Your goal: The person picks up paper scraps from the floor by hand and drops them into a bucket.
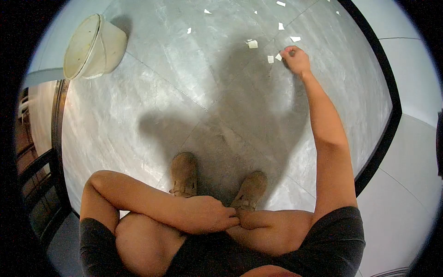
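My right hand reaches out low over the floor, thumb and fingers pinched together. At its fingertips is a small white paper scrap, which looks gripped by one edge. Just left of it another scrap lies flat, and a folded-looking cream piece lies farther off. A wider scrap rests beyond the hand. My left hand lies across my lap against my right leg, its fingers curled together with nothing visible in them.
A whitish bucket stands tilted-looking at the upper left. More scraps are scattered at the far side, one of them here. My brown shoes are on the grey tiled floor. A black border strip runs along the right; a dark frame stands left.
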### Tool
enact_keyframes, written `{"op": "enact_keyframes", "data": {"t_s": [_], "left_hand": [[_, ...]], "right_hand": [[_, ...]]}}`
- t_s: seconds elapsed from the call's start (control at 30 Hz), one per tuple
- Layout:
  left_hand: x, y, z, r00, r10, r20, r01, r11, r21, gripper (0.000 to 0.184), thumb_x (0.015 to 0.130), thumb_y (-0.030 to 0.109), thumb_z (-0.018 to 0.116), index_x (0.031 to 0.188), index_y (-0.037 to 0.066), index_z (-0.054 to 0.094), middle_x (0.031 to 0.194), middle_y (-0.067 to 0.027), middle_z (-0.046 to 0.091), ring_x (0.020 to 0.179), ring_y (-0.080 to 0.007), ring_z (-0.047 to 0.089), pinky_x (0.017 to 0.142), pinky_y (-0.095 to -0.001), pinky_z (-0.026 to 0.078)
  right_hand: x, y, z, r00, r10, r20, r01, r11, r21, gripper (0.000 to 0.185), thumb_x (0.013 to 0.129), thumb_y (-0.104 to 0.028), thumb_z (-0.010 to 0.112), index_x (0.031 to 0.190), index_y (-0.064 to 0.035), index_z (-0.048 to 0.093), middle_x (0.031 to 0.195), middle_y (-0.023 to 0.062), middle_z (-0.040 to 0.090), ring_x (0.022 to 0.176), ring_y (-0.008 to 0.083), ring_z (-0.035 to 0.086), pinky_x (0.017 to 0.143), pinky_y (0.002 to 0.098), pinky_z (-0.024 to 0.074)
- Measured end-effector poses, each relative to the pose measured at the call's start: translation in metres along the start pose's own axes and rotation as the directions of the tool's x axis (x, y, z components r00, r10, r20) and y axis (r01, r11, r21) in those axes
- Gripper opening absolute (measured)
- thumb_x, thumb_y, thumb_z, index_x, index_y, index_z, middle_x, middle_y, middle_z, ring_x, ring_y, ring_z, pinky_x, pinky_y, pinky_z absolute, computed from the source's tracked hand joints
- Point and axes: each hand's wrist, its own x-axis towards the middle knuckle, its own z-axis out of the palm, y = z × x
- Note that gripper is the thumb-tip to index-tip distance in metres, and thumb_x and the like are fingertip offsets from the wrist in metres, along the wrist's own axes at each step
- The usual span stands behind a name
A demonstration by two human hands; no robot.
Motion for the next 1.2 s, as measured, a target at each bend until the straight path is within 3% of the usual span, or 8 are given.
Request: {"op": "enact_keyframes", "data": {"t_s": [0.13, 0.63, 0.73, 0.77, 0.83, 0.9, 1.1, 1.2], "left_hand": [[0.001, 0.001, 0.003, 1.0, 0.014, -0.01, -0.014, 1.0, 0.002, 0.029, 0.078, 0.015, 0.048, 0.103, 0.0, 0.046, 0.084, -0.0153, 0.05, 0.06, -0.0308, 0.06, 0.047, -0.0393, 0.05], [-0.001, 0.006, -0.001, 0.999, 0.041, 0.014, -0.041, 0.999, -0.003, 0.03, 0.077, 0.012, 0.049, 0.105, 0.002, 0.045, 0.084, -0.0147, 0.05, 0.063, -0.0312, 0.06, 0.05, -0.0403, 0.05], [-0.003, 0.005, 0.002, 0.999, 0.035, 0.02, -0.035, 0.999, -0.019, 0.03, 0.077, 0.012, 0.049, 0.105, 0.002, 0.045, 0.086, -0.0148, 0.051, 0.066, -0.032, 0.06, 0.053, -0.0407, 0.05], [-0.002, 0.004, 0.004, 0.999, 0.029, 0.029, -0.028, 0.999, -0.018, 0.029, 0.077, 0.012, 0.049, 0.104, 0.002, 0.045, 0.086, -0.0148, 0.051, 0.067, -0.0322, 0.06, 0.053, -0.0408, 0.05], [-0.002, 0.004, 0.005, 0.999, 0.027, 0.031, -0.026, 0.999, -0.027, 0.028, 0.077, 0.011, 0.049, 0.103, 0.002, 0.045, 0.087, -0.0151, 0.051, 0.069, -0.0326, 0.06, 0.054, -0.0411, 0.051], [-0.004, 0.005, 0.001, 0.999, 0.028, 0.019, -0.028, 0.999, -0.037, 0.026, 0.077, 0.011, 0.048, 0.102, 0.002, 0.044, 0.088, -0.0154, 0.051, 0.07, -0.0331, 0.06, 0.055, -0.0414, 0.051], [-0.002, 0.003, 0.008, 0.999, 0.039, 0.023, -0.038, 0.999, -0.023, 0.021, 0.078, 0.011, 0.047, 0.097, 0.002, 0.044, 0.085, -0.0156, 0.052, 0.071, -0.0339, 0.061, 0.056, -0.042, 0.051], [-0.002, 0.0, 0.012, 0.998, 0.043, 0.037, -0.042, 0.999, -0.015, 0.02, 0.078, 0.011, 0.046, 0.096, 0.002, 0.044, 0.084, -0.0156, 0.052, 0.069, -0.0341, 0.06, 0.057, -0.0423, 0.051]], "right_hand": [[-0.003, -0.019, -0.005, 0.979, 0.051, 0.197, -0.018, 0.986, -0.164, 0.028, 0.079, -0.033, 0.058, 0.091, -0.0082, 0.061, 0.09, 0.0132, 0.063, 0.087, 0.0301, 0.06, 0.073, 0.0392, 0.0468], [-0.011, -0.016, 0.015, 0.99, 0.022, 0.137, 0.01, 0.974, -0.226, 0.028, 0.082, -0.026, 0.053, 0.088, 0.0003, 0.058, 0.087, 0.0216, 0.061, 0.087, 0.0352, 0.058, 0.074, 0.0399, 0.0446], [0.01, 0.004, 0.022, 0.999, -0.027, -0.029, 0.023, 0.99, -0.139, 0.027, 0.083, -0.025, 0.049, 0.086, 0.0006, 0.055, 0.082, 0.0182, 0.062, 0.075, 0.0297, 0.061, 0.064, 0.0393, 0.0476], [0.014, 0.007, 0.017, 0.993, 0.111, 0.051, -0.118, 0.98, 0.161, 0.026, 0.083, -0.024, 0.047, 0.084, 0.0007, 0.054, 0.078, 0.0166, 0.061, 0.068, 0.0262, 0.058, 0.058, 0.0369, 0.0462], [0.004, -0.01, -0.012, 0.906, 0.275, 0.322, -0.422, 0.65, 0.632, 0.026, 0.084, -0.022, 0.043, 0.079, 0.001, 0.052, 0.071, 0.0134, 0.059, 0.052, 0.019, 0.052, 0.046, 0.0323, 0.0434], [-0.005, -0.021, -0.018, 0.915, 0.277, 0.294, -0.397, 0.482, 0.781, 0.021, 0.084, -0.022, 0.044, 0.078, -0.002, 0.05, 0.065, 0.0076, 0.054, 0.043, 0.0089, 0.038, 0.035, 0.0239, 0.0332], [-0.017, -0.034, -0.017, 0.938, 0.196, 0.285, -0.342, 0.396, 0.852, 0.014, 0.087, -0.015, 0.048, 0.083, -0.0015, 0.049, 0.069, 0.0086, 0.056, 0.045, 0.0058, 0.039, 0.035, 0.0194, 0.0311], [-0.013, -0.027, -0.01, 0.939, 0.123, 0.323, -0.345, 0.379, 0.859, 0.017, 0.089, -0.012, 0.046, 0.097, 0.0021, 0.051, 0.07, 0.0052, 0.055, 0.048, 0.0053, 0.039, 0.039, 0.0195, 0.0331]]}}
